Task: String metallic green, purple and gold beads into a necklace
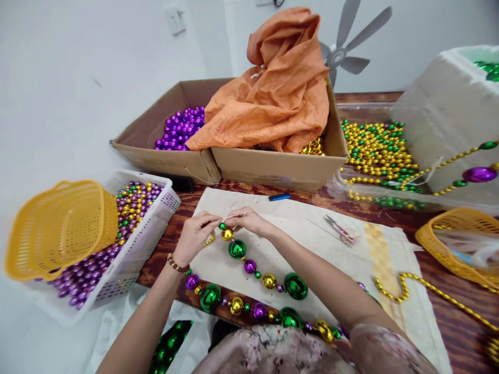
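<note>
My left hand [198, 236] is closed in a pinch at the upper end of a bead garland [237, 249]. Green, gold and purple shiny balls of mixed sizes hang from there and run along the table edge by my body. Close beside it, my right hand [251, 221] pinches a thin pale string [234, 214] at the same end; the fingertips nearly meet, and the exact grip is too small to make out. A short strand of small gold beads [210, 239] shows by my left hand. Beneath both hands lies a whitish cloth [257, 275].
On the cloth lie pink-handled snips [341, 231] and a blue lighter-like object [279, 197]. A cardboard box [273, 169] with an orange sheet [273, 104] stands behind. White basket [156, 228] and yellow basket [58, 228] are left; a clear bin of beads [378, 150] is right.
</note>
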`<act>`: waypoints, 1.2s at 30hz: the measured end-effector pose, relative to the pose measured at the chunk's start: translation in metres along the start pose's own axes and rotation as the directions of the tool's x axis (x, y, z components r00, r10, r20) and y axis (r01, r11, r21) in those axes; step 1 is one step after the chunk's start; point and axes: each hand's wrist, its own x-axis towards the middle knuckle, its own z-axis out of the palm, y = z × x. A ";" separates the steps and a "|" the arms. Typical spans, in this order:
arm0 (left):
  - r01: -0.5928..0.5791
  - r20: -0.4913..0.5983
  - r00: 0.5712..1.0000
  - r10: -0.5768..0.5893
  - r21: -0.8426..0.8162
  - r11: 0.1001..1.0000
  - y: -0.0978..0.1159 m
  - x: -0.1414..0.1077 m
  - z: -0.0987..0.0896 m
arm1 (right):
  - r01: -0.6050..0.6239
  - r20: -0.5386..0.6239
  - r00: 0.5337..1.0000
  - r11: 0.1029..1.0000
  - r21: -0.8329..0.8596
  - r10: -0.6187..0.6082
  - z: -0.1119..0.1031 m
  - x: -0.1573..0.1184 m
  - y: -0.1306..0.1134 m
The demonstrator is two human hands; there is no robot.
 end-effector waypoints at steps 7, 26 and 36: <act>0.371 0.090 0.927 -0.365 -0.367 0.853 -0.003 0.008 0.009 | 0.291 -0.030 0.911 0.692 -0.661 -0.411 0.027 -0.036 -0.006; -0.216 0.300 0.933 0.199 0.023 0.976 0.034 0.008 0.003 | -0.056 0.369 0.929 0.977 0.204 -0.024 -0.012 -0.011 -0.002; -0.372 0.168 0.919 0.355 0.079 0.925 0.012 0.001 0.010 | -0.198 0.377 0.924 0.917 0.347 0.057 -0.006 -0.009 0.008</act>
